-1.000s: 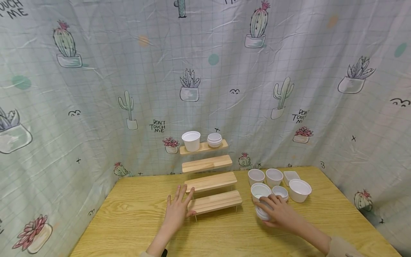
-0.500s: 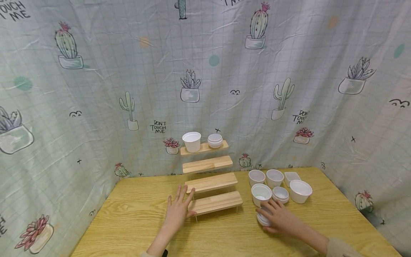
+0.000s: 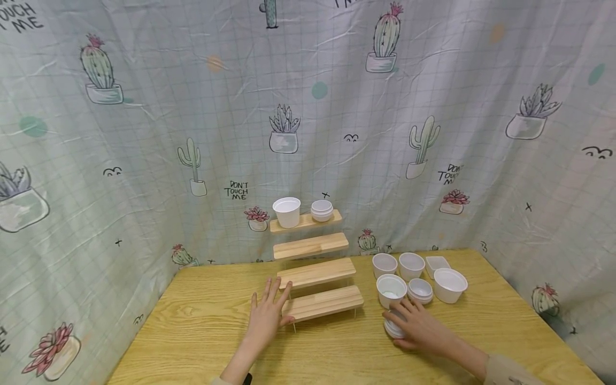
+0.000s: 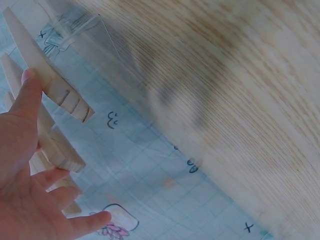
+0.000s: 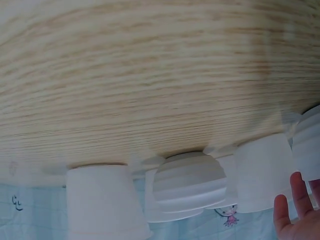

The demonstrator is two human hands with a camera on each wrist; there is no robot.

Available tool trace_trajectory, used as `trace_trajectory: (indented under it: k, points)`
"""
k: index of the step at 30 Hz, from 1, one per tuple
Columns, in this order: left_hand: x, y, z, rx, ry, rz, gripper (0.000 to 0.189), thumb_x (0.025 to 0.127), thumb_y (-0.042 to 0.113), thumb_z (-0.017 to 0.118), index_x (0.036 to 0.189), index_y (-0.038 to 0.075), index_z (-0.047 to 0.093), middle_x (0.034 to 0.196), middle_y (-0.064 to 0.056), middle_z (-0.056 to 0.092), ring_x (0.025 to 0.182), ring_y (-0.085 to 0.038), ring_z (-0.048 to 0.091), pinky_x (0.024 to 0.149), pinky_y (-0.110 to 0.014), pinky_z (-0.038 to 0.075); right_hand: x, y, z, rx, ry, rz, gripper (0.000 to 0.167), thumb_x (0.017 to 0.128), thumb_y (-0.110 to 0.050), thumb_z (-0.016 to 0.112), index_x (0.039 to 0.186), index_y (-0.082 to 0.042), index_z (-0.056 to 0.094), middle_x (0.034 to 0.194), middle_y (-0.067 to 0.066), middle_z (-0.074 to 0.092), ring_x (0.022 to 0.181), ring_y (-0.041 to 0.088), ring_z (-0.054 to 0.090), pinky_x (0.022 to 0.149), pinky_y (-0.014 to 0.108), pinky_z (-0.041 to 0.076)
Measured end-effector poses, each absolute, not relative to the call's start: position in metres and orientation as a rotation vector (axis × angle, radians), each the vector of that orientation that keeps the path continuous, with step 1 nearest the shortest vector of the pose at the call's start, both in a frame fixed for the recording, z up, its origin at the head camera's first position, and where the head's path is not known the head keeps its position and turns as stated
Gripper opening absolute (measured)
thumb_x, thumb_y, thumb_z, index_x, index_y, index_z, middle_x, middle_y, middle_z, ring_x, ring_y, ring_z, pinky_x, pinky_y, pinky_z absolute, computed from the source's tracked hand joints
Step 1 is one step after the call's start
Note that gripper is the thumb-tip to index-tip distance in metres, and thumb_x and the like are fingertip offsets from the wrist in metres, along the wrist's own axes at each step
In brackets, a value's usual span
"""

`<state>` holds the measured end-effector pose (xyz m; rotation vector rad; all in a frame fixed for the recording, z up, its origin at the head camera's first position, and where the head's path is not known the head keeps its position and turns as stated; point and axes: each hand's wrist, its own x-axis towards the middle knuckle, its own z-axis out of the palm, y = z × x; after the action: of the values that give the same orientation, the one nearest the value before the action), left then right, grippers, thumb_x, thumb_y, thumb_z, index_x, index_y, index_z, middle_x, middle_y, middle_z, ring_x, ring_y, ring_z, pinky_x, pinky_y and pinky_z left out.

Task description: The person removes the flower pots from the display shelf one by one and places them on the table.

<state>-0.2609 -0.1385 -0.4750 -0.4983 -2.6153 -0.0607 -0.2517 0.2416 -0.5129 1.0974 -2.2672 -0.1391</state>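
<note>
A stepped wooden display stand (image 3: 321,303) with several boards on thin clear supports stands mid-table. My left hand (image 3: 264,315) is spread along its left side. In the left wrist view the thumb touches the end of the lowest board (image 4: 50,75), and another finger reaches the board behind it. At the right, my right hand (image 3: 417,326) holds a small white ribbed bowl (image 3: 393,328) from above, covering much of it. This bowl (image 5: 309,142) shows at the edge of the right wrist view, beside my fingers. The stand's top board bears a tall white tub (image 3: 287,213) and another ribbed bowl (image 3: 322,210).
Right behind the held bowl stands a white tub (image 3: 391,291), with a ribbed bowl (image 3: 420,291) beside it. Further tubs (image 3: 385,266), (image 3: 411,266), (image 3: 449,286) and a rectangular container (image 3: 437,266) surround these. A cactus-print curtain (image 3: 308,107) hangs behind the wooden table (image 3: 207,315).
My right hand has shifted slightly down and right from where it was a second ago, keeping hold of the ribbed bowl. My left hand stays at the stand.
</note>
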Motion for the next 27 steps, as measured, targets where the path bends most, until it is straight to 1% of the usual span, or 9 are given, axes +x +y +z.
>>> trace_trajectory:
  k: [15, 23, 27]
  points:
    - [-0.2609, -0.1387, -0.4766, -0.495, -2.609, -0.050, 0.082, 0.066, 0.049, 0.064, 0.137, 0.021, 0.035, 0.140, -0.012, 0.036, 0.130, -0.036, 0.032, 0.091, -0.063, 0.037, -0.2550, 0.2456, -0.5170, 1.097, -2.264, -0.113, 0.062, 0.064, -0.053, 0.070, 0.114, -0.018, 0.055, 0.110, 0.005, 0.053, 0.101, 0.022, 0.049, 0.081, 0.047, 0.045]
    - [-0.2611, -0.1384, -0.4767, -0.492, -2.602, -0.050, 0.082, 0.066, 0.049, 0.064, 0.137, 0.021, 0.036, 0.140, -0.012, 0.036, 0.130, -0.035, 0.033, 0.090, -0.062, 0.038, -0.2520, 0.2456, -0.5114, 1.095, -2.260, -0.074, 0.065, 0.063, -0.053, 0.071, 0.115, -0.017, 0.056, 0.110, 0.006, 0.055, 0.101, 0.023, 0.050, 0.082, 0.047, 0.043]
    - [-0.2610, -0.1381, -0.4754, -0.497, -2.612, -0.061, 0.082, 0.066, 0.049, 0.064, 0.137, 0.021, 0.035, 0.140, -0.013, 0.035, 0.130, -0.036, 0.032, 0.091, -0.063, 0.037, -0.2513, 0.2450, -0.5084, 1.095, -2.260, -0.065, 0.065, 0.063, -0.052, 0.071, 0.117, -0.017, 0.056, 0.109, 0.006, 0.056, 0.100, 0.022, 0.050, 0.082, 0.048, 0.043]
